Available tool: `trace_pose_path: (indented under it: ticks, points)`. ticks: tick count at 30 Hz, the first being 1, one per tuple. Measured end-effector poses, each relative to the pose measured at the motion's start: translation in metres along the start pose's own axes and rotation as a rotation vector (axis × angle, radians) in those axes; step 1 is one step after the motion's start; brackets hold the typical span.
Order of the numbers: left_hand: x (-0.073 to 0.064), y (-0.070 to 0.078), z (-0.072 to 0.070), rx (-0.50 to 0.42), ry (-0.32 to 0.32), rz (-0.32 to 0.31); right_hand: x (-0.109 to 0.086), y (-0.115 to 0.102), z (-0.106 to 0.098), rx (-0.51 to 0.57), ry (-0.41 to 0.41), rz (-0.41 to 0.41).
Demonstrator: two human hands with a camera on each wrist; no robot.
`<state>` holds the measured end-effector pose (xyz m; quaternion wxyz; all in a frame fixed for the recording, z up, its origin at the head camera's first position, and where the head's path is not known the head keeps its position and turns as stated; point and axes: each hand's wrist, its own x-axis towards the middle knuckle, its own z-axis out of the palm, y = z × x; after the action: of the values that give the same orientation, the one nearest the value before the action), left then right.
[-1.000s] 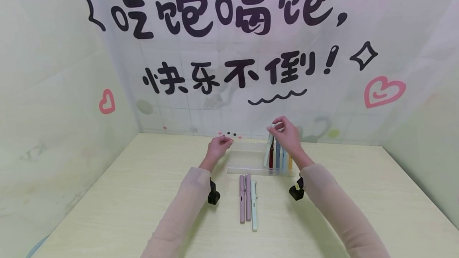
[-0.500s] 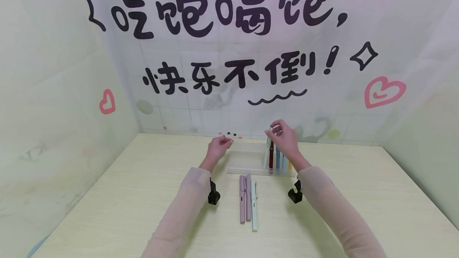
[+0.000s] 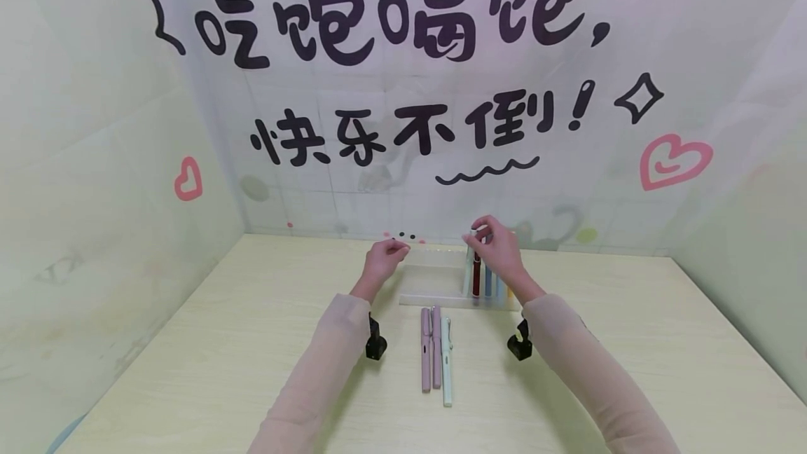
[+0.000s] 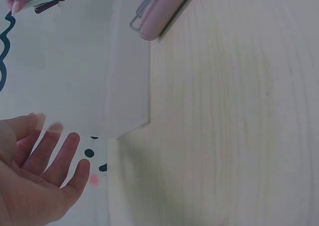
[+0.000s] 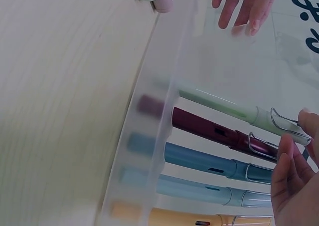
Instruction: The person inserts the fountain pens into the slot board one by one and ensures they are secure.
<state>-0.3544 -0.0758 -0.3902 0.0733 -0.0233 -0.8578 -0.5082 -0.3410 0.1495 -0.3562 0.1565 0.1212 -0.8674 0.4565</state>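
Observation:
My right hand [image 3: 501,249] pinches the capped top of a pale green fountain pen [image 5: 224,105] between thumb and fingers. That pen stands in a clear pen stand [image 3: 431,279], its lower end behind the frosted front lip. Beside it lean a dark red pen [image 5: 199,128], a blue pen [image 5: 199,158], a light blue pen [image 5: 194,188] and an orange pen [image 5: 187,218]. At the stand's upper left corner, my left hand [image 3: 383,261] holds the panel's edge between thumb and fingertips; its other fingers spread loosely in the left wrist view.
Two mauve pens [image 3: 426,352] and another pale green pen [image 3: 447,363] lie on the wooden table [image 3: 265,342] in front of the stand. A printed cloth backdrop [image 3: 378,209] rises close behind. Black wrist cameras [image 3: 375,342] hang under both sleeves.
My right hand has come down and slightly left with the pale green pen, which now stands more upright, close to the dark red one. The left hand stays in place.

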Motion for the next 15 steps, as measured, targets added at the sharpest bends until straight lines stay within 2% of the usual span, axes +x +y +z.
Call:
trace_pose_path:
  ticks: [15]
  points:
    - [0.0000, -0.0001, 0.0003, -0.007, 0.000, -0.003, -0.0028, 0.0051, 0.0007, 0.049, -0.050, -0.057]
